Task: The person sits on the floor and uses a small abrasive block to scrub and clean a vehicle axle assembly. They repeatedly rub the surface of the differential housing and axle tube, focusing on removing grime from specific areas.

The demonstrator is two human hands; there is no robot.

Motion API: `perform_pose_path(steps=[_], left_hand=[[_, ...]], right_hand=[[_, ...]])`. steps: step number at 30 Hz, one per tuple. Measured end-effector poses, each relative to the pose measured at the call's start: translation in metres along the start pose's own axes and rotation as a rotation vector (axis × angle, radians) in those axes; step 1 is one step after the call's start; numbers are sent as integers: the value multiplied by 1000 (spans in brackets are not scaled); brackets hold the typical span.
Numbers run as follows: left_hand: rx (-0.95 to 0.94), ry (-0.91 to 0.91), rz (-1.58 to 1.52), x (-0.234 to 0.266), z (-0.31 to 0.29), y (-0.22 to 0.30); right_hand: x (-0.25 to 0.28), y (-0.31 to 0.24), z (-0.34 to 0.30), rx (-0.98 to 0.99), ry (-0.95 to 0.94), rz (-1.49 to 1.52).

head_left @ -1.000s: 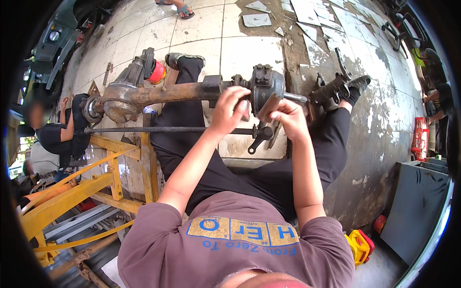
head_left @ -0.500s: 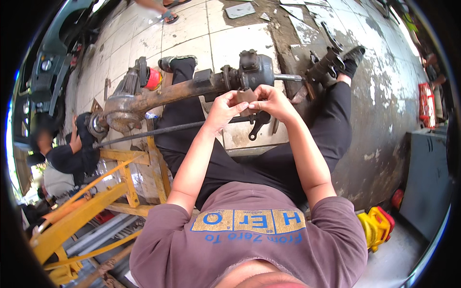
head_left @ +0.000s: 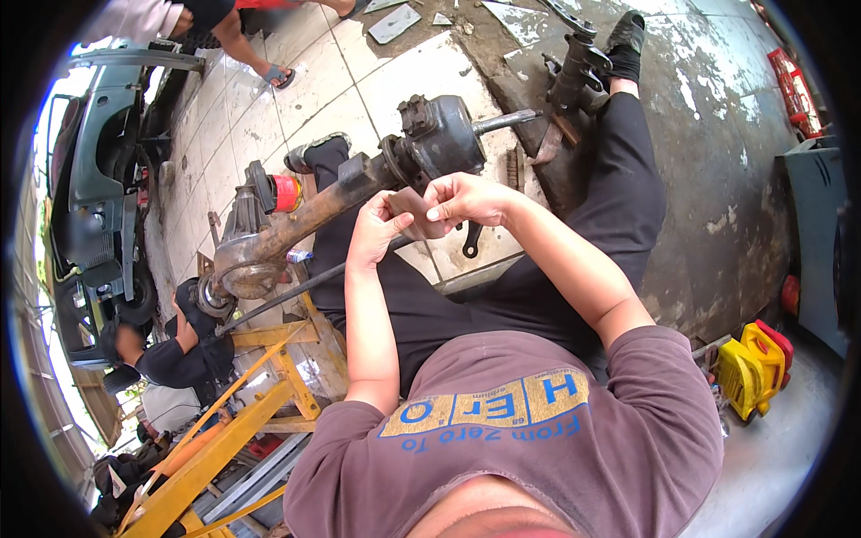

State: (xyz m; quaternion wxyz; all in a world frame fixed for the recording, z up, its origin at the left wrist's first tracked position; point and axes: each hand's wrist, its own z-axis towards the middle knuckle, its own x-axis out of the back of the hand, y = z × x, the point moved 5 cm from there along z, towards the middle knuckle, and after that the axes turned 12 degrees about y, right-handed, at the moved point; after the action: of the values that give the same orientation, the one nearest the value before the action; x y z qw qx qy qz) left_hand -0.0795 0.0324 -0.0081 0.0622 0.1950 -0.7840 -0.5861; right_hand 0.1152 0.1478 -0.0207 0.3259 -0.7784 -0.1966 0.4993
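In front of the axle, my two hands hold a small brown sheet that looks like sandpaper [head_left: 413,211]. My left hand [head_left: 369,235] pinches its left edge between thumb and fingers. At the other side, my right hand [head_left: 471,199] has its thumb and fingers closed on the upper right part. Just beyond is a rusty axle housing [head_left: 316,208], lying slantwise, with a dark round hub or drum [head_left: 445,136] at its right end and a shaft sticking out. Below my right hand shows a black arm with an eye end [head_left: 471,244]; its upper part is hidden.
A long thin rod [head_left: 291,291] runs below the axle, near a yellow metal frame [head_left: 229,430]. Behind the axle stands a red can [head_left: 287,193]. A dark strut-like part [head_left: 574,76] is by my right foot. A person [head_left: 184,345] sits at the left; another person's leg [head_left: 242,45] shows far off.
The view has turned, and the axle now slants more steeply. The brown sheet, curled before, looks flatter between my hands. A person's legs show more fully at the upper left.
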Motion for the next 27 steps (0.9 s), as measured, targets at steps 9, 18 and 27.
perform_pose_path(steps=[9,18,27], left_hand=[[69,-371,-25,-5,-4,9],[5,-279,-520,-17,-9,10],[-153,186,-248,-24,-3,-1]], right_hand=[[-25,9,-2,-55,-148,-22],[-16,-3,0,9,11,-2],[5,-33,-4,319,430,-420]])
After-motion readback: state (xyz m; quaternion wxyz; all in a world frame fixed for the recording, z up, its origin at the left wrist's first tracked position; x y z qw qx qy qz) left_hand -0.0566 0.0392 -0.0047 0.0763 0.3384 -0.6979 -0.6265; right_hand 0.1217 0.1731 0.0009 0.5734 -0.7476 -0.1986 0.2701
